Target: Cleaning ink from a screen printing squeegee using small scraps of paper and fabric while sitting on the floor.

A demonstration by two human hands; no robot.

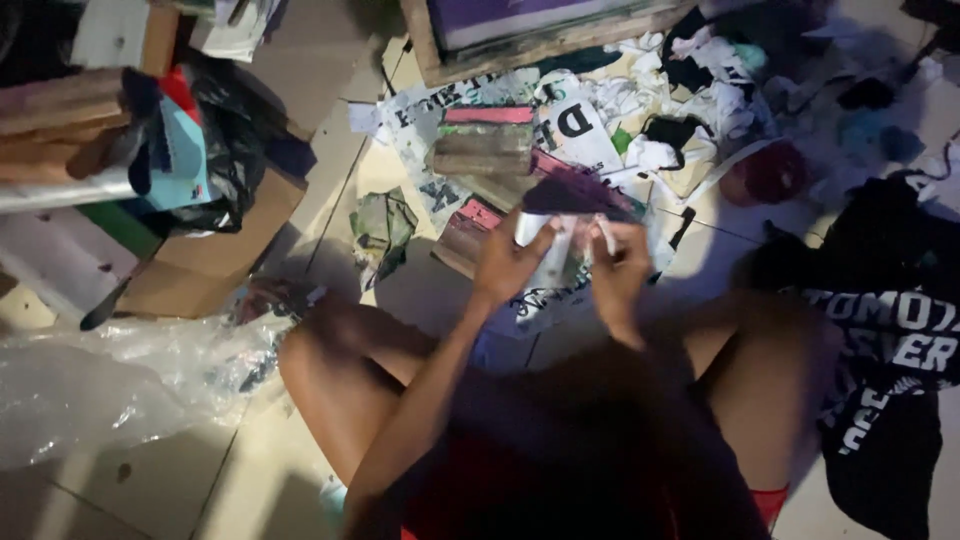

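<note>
I sit on a tiled floor with my knees apart. My left hand (508, 262) and my right hand (620, 268) are raised together in front of me, both closed on a small pale strip of material (556, 240), like tape or cloth, stretched between them. What the strip is exactly stays unclear in the dim light. Just beyond my hands lie wooden blocks with pink edges (487, 140) on printed paper sheets (570, 125).
A wooden frame (520, 45) stands at the top. Crumpled rags and scraps (690, 90) lie at the upper right. Black printed shirts (890, 330) are piled at the right. Clear plastic sheeting (110, 385) and a cardboard box (215, 265) lie at the left.
</note>
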